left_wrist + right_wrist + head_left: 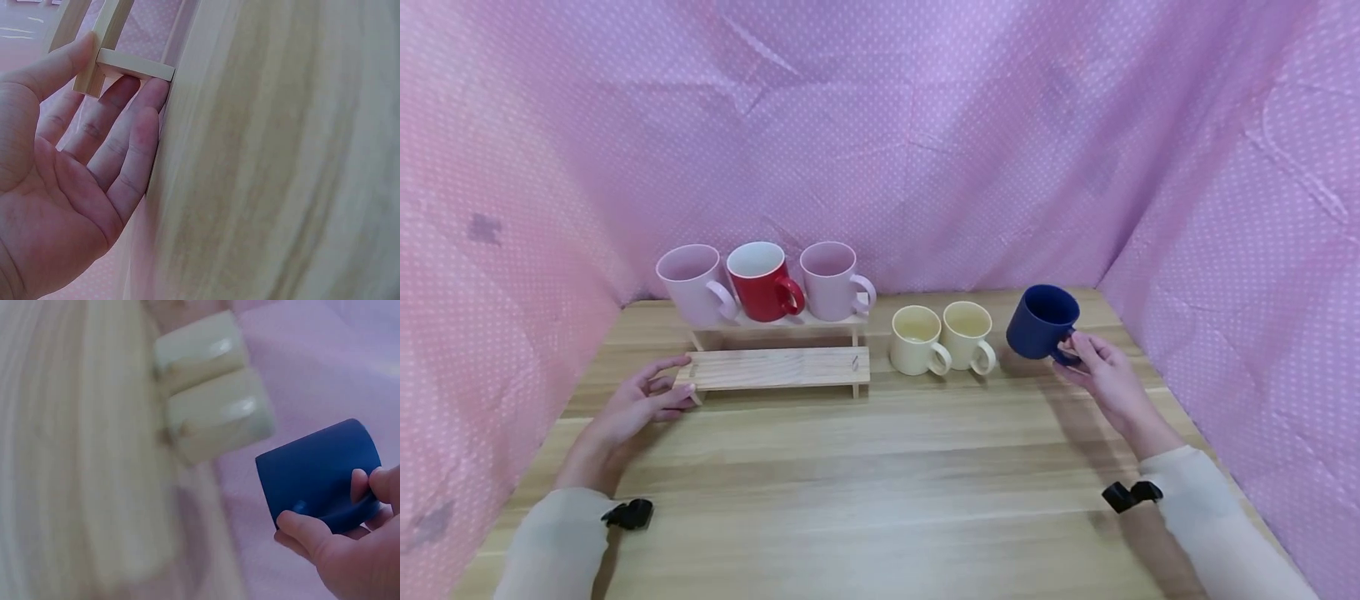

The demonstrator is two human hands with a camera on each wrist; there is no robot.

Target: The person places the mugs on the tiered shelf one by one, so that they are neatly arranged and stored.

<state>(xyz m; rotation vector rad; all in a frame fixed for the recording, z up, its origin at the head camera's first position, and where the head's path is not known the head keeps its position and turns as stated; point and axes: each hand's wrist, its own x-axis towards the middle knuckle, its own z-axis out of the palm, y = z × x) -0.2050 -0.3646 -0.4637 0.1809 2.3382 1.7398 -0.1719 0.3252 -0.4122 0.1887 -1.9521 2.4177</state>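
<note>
My right hand (1112, 387) holds a dark blue mug (1030, 332) by its handle, raised over the right side of the table. In the right wrist view the blue mug (315, 472) tips sideways, thumb and fingers around the handle. At the left, my left hand (628, 408) grips the near left end of a two-tier wooden rack (782, 369). The left wrist view has the thumb on the shelf's edge and fingertips by the rack's leg piece (134, 64). On the upper tier stand a red mug (767, 298) between two pale pink mugs (696, 300); the lower tier is bare.
Two pale yellow mugs (910, 357) stand side by side on the table, between the rack and the blue mug, handles toward the front right. Pink dotted cloth (880, 167) hangs behind and at both sides of the wooden table (880, 500).
</note>
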